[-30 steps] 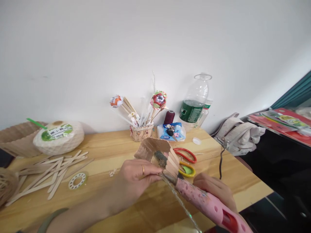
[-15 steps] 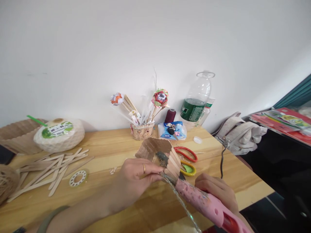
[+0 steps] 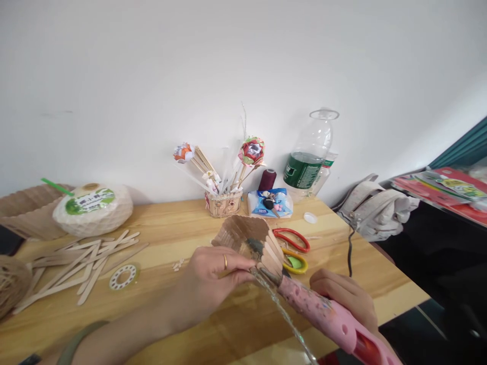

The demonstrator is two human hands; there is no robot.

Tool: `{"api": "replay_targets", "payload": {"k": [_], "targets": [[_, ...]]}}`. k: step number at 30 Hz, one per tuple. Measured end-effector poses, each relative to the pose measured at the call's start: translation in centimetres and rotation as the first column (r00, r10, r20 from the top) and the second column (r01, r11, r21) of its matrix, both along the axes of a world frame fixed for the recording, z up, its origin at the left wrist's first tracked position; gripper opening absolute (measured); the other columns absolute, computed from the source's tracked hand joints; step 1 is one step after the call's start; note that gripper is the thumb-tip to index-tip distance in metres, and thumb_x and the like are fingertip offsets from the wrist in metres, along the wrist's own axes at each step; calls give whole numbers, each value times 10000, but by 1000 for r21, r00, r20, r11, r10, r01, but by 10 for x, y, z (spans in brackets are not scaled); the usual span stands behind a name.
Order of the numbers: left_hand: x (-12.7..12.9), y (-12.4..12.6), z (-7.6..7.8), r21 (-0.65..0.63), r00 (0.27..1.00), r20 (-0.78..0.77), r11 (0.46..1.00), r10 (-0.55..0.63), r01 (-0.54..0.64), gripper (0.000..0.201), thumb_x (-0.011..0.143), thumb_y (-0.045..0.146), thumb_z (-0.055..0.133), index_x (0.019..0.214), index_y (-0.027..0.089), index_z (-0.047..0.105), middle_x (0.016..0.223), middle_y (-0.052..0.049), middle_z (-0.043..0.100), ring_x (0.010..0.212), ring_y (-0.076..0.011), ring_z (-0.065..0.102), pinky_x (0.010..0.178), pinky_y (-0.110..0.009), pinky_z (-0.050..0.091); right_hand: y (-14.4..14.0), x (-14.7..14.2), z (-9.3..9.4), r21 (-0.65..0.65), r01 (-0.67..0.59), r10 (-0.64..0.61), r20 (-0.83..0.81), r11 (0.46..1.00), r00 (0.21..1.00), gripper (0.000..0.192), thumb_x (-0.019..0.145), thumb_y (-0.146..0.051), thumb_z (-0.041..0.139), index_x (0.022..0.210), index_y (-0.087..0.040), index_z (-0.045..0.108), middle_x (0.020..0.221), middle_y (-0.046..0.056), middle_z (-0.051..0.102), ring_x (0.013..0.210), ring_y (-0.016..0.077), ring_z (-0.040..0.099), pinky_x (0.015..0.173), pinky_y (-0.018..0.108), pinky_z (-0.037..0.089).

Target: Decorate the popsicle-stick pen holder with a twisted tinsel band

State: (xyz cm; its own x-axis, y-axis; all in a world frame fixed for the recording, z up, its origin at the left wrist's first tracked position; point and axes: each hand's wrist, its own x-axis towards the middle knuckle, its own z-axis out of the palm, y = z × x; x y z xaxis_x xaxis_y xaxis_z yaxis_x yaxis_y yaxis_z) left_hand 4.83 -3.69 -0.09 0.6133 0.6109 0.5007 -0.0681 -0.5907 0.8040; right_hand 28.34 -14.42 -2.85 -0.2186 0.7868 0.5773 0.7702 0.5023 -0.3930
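Observation:
My left hand (image 3: 211, 279), a ring on one finger, pinches the end of a glittery silver cord (image 3: 284, 313) at the edge of a small basket made of craft sticks (image 3: 273, 252). From that pinch the cord trails down toward the lower right. A pink hot glue gun (image 3: 317, 310) is in my right hand (image 3: 348, 296), which is mostly behind it. Its nozzle points at the basket's edge, close to my left fingertips. Whether the nozzle touches the basket I cannot tell.
Red- and yellow-handled scissors (image 3: 292, 241) lie just right of the basket. Loose craft sticks (image 3: 91, 261) and a tape roll (image 3: 123, 277) are at left, near a white coconut (image 3: 114, 210). Along the wall stand a flower holder (image 3: 225, 205), a tissue pack (image 3: 253, 205) and a plastic bottle (image 3: 302, 170).
The glue gun and my right hand have shifted slightly right, drawing the nozzle back a little. My left hand keeps its pinch on the cord at the basket.

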Motion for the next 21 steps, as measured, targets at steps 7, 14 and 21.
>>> {"api": "replay_targets", "payload": {"k": [7,14,21], "targets": [[-2,0,4,-45,1000,-16,999,1,-1,142,752,152,636,854,201,723,760,-22,734,653,-120,665,607,-185,523,-2,3,0,-2,11,-12,-31,1000,999,245,913,-337,354,737,-255,502,619,8,549,502,168,544,455,276,413],[-2,-2,7,-57,1000,-30,998,-5,4,146,754,155,630,845,218,725,751,-21,735,646,-132,668,598,-203,532,0,0,3,33,41,-39,-51,999,998,241,877,-233,412,644,-233,472,542,-14,505,431,144,494,407,269,367],[-4,-3,8,-70,1000,-26,997,-11,9,157,742,134,641,840,224,725,735,-9,732,636,-118,663,588,-180,522,0,-7,11,111,85,-84,-14,990,996,282,879,-243,413,602,-214,457,498,-21,507,394,112,476,385,244,356]]}}
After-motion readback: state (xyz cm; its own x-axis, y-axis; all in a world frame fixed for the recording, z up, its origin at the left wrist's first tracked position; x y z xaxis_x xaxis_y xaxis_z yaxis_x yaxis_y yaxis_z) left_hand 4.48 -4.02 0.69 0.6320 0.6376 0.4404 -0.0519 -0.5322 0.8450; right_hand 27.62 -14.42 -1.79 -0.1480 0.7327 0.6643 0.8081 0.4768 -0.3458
